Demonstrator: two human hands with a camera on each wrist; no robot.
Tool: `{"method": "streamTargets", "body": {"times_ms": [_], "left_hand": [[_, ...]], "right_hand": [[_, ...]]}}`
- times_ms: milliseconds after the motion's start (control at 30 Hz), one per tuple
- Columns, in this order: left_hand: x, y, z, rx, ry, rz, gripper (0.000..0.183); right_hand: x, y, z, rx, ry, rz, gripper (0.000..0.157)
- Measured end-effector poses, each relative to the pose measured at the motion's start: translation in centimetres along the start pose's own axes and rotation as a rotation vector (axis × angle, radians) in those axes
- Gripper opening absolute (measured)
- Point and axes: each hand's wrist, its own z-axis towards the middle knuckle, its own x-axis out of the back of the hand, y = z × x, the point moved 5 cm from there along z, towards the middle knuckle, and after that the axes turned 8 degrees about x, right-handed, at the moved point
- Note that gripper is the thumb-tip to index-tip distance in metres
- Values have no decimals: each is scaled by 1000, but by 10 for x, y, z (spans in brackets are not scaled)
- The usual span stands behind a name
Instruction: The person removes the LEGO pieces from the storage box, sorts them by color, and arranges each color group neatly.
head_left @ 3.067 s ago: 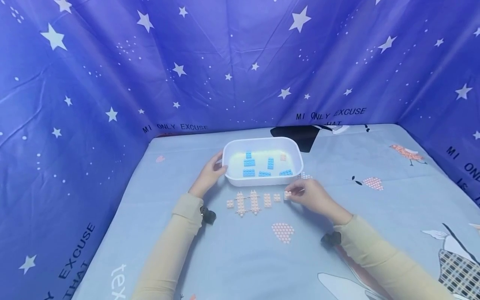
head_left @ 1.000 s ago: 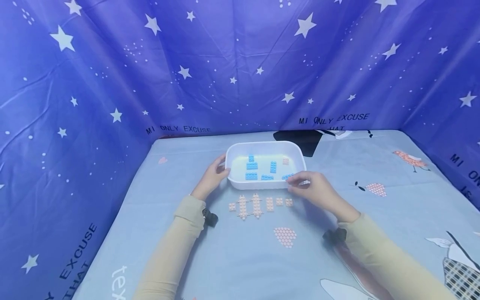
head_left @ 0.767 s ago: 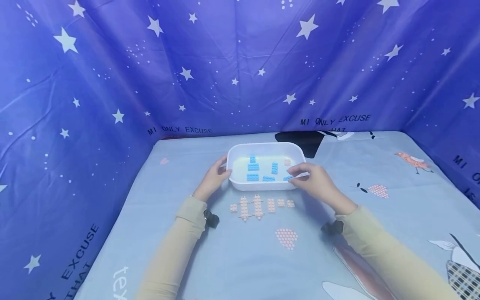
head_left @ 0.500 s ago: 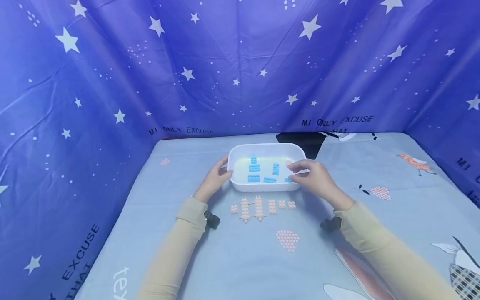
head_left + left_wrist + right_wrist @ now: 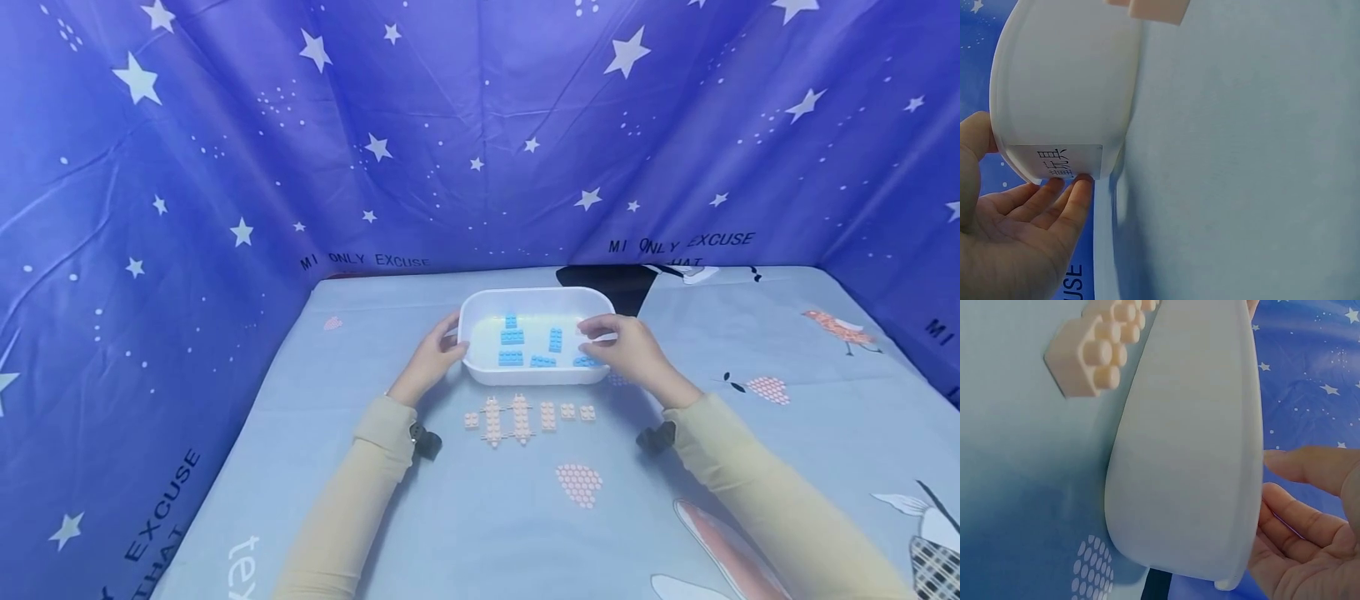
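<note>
My left hand [image 5: 429, 360] grips the left end of a white plastic box [image 5: 536, 377], thumb over the rim. In the left wrist view, that hand's fingertips touch the box's labelled end wall [image 5: 1066, 75]. My right hand [image 5: 632, 350] reaches over the box's right rim, with thumb and forefinger apart inside. A pale pink brick [image 5: 580, 328] shows partly by the forefinger. Just below the thumb is a blue brick [image 5: 587, 362]. The box wall hides the right fingertips in the right wrist view. Several other blue bricks [image 5: 512, 337] lie in the box.
In front of the box, a row of pale peach pieces stands on the cloth: two long axle pieces [image 5: 521, 419], a longer brick [image 5: 548, 416] and several small bricks [image 5: 587, 412]. A starry blue curtain [image 5: 480, 125] surrounds the bed-like surface [image 5: 465, 517].
My right hand set a small peach brick at the row's right end, then moved up into the box towards the pink brick. My left hand stays on the box. The view shifted slightly.
</note>
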Motion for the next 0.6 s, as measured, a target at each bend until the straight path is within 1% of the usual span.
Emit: {"method": "streamTargets", "body": {"times_ms": [167,400,600], "left_hand": [[1,1,0,-14,5,-5,64],[-1,0,-1,-12,4,-7,63],[-1,0,-2,-19,6,-26,63]], "right_hand": [[-1,3,7,-2,5,-6,33],[-5,13,14,-61,-20,-37,35],[-7,15,22,-95,-28,-78,35]]}}
